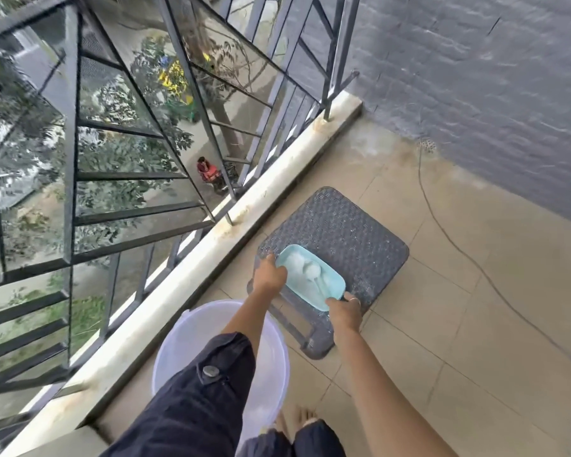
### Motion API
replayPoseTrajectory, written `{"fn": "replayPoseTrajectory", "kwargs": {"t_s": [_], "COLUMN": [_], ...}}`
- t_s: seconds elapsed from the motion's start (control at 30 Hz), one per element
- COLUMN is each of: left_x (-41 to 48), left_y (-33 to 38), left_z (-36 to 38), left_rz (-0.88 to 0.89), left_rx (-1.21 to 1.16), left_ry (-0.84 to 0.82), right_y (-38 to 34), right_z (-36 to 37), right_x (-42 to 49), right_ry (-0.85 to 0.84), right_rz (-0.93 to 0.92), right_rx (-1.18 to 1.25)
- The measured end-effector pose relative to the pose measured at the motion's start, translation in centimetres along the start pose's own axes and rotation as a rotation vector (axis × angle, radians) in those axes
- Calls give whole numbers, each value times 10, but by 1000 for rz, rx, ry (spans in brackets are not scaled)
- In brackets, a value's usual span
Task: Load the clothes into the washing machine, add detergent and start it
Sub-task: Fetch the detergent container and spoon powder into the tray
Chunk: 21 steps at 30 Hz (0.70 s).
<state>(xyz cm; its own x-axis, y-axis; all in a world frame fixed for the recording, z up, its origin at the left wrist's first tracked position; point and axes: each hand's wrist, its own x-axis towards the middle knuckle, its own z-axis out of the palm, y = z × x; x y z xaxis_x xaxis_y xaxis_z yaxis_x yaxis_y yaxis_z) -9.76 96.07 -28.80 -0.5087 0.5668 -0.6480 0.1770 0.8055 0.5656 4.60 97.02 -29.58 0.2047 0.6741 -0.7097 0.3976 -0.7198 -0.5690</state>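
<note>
Your left hand (269,273) grips the far-left end of the light-blue rectangular plastic tub (310,275), fingers curled over its rim. Your right hand (343,313) pinches the tub's near-right corner, thumb on the rim, a thin ring visible on one finger. Both hands are closed on the tub.

Tub contents: white powder with a white plastic scoop (315,275) lying in it, bowl toward the far end.

The tub sits at, or just above, the near-left part of a dark-grey woven-pattern plastic stool (350,232); contact cannot be confirmed.

Just near of the stool, under your left forearm, stands a translucent white round plastic bucket (178,341) on the beige tiled balcony floor (459,324). Your dark rolled sleeve (205,390) overlaps its rim.

Left: pale concrete kerb (244,209) carrying a dark metal railing (73,159). Right: grey textured wall (475,77).
</note>
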Motion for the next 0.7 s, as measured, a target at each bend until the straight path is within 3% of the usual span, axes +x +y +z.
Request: {"fn": "replayPoseTrajectory", "kwargs": {"t_s": [0.27, 0.7], "left_x": [-16, -143], "left_y": [10, 48], "left_z": [2, -55], "left_rz": [36, -66], "left_rx": [-147, -416], "left_ry": [224, 370], "right_y": [-3, -77], "right_z": [-13, -80], "right_x": [-14, -139], "right_ry": [114, 148], "right_rz": [-49, -306], "right_rx": [-64, -62]}}
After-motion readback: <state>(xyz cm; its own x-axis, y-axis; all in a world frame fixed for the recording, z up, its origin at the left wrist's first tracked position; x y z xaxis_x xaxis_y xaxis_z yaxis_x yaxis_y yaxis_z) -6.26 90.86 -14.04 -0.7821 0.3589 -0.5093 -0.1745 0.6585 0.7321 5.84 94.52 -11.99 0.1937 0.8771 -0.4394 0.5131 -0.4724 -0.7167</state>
